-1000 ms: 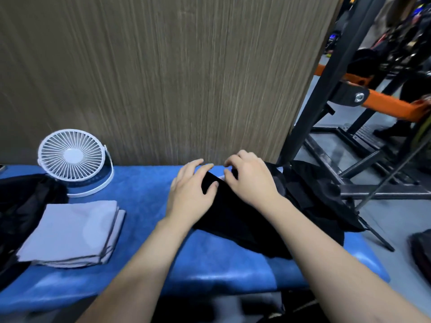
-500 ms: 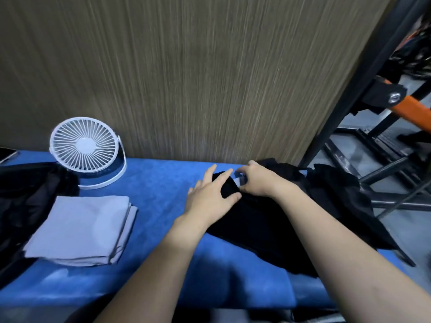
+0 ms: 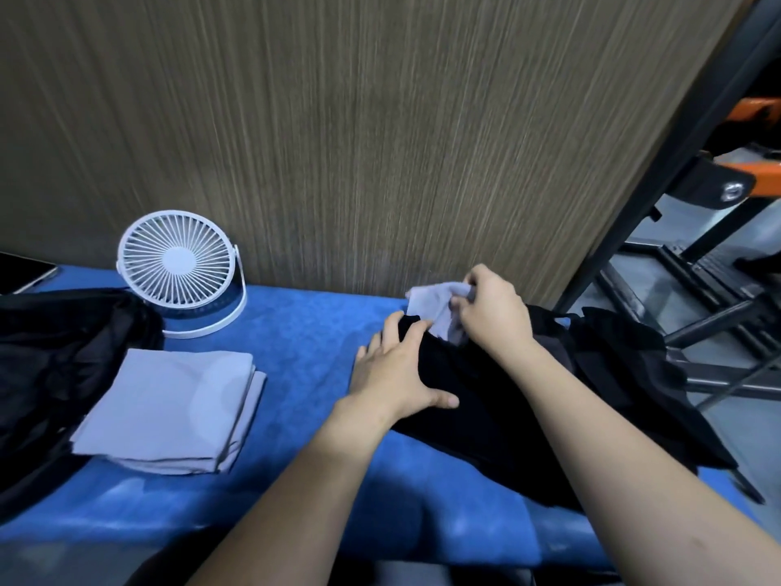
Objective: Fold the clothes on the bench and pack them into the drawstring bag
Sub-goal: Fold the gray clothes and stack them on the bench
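A white desk fan [image 3: 179, 264] is stood at the back of the blue bench [image 3: 296, 353], against a wood-grain panel [image 3: 338, 120]. Just in front of the fan, a folded grey cloth stack [image 3: 169, 410] is laid flat, its edges squared. Black fabric [image 3: 55, 361], possibly the bag though this cannot be told, is heaped at the left edge, touching the stack's corner, and a dark flat device [image 3: 21, 274] is seen behind it. A black metal frame [image 3: 676, 205] with orange parts is set on the floor to the right.

A black garment [image 3: 486, 416] is spread loosely over the right part of the bench, rumpled and partly hanging off the far right end. Its left edge is pressed down by the left hand [image 3: 393, 374], fingers straight and spread. A small grey cloth [image 3: 435, 306], crumpled, is pinched at the garment's far end by the curled fingers of the right hand [image 3: 492, 310], near the panel.
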A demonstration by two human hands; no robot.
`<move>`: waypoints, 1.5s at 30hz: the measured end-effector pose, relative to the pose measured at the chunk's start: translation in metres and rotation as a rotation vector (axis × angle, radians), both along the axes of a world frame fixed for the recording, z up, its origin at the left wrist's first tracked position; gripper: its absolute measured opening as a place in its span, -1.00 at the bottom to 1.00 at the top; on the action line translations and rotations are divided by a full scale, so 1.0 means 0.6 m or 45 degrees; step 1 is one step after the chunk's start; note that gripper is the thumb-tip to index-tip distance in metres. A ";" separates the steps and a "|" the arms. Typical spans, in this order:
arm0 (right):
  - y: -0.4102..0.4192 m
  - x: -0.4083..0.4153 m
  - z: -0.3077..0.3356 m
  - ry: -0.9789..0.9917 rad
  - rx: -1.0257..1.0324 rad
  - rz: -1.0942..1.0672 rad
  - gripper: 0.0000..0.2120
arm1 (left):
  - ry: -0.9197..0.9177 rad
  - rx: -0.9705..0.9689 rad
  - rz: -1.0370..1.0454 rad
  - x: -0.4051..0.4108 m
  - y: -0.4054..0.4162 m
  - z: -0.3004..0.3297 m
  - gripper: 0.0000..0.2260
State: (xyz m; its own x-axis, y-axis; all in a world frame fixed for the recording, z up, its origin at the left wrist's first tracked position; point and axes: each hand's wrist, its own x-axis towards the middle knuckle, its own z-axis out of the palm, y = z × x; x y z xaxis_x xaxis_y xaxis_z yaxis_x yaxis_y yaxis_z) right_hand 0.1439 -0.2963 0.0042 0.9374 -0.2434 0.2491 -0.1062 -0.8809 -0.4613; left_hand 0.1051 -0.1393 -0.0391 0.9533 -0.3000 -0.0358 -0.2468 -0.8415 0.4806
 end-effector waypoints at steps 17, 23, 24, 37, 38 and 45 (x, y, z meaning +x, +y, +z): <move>0.045 -0.153 0.067 -0.326 0.544 0.198 -0.83 | 0.272 -1.344 0.193 -0.015 0.021 0.052 -0.66; 0.072 -0.221 0.045 -0.179 0.532 0.318 -0.79 | 0.950 -1.884 0.034 -0.083 0.066 0.089 -0.58; 0.077 -0.230 0.040 -0.159 0.506 0.381 -0.77 | 0.965 -1.836 -0.013 -0.095 0.073 0.089 -0.54; 0.091 -0.289 -0.015 0.062 1.128 0.395 -0.86 | 0.849 -1.785 0.116 -0.171 0.152 0.069 -0.73; 0.095 -0.295 -0.016 0.118 1.226 0.395 -0.84 | 0.861 -1.811 0.085 -0.173 0.158 0.071 -0.74; 0.123 -0.319 -0.025 0.406 1.878 0.445 -0.69 | 0.919 -1.732 0.026 -0.182 0.183 0.051 -0.67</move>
State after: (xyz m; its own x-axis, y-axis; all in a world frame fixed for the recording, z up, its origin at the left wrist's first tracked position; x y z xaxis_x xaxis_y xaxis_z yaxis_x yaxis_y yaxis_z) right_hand -0.0476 -0.2226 -0.0110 0.9637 0.1502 -0.2209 -0.2587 0.3180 -0.9121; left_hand -0.0039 -0.0294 -0.0083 0.8579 -0.4750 -0.1956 0.3745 0.3176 0.8712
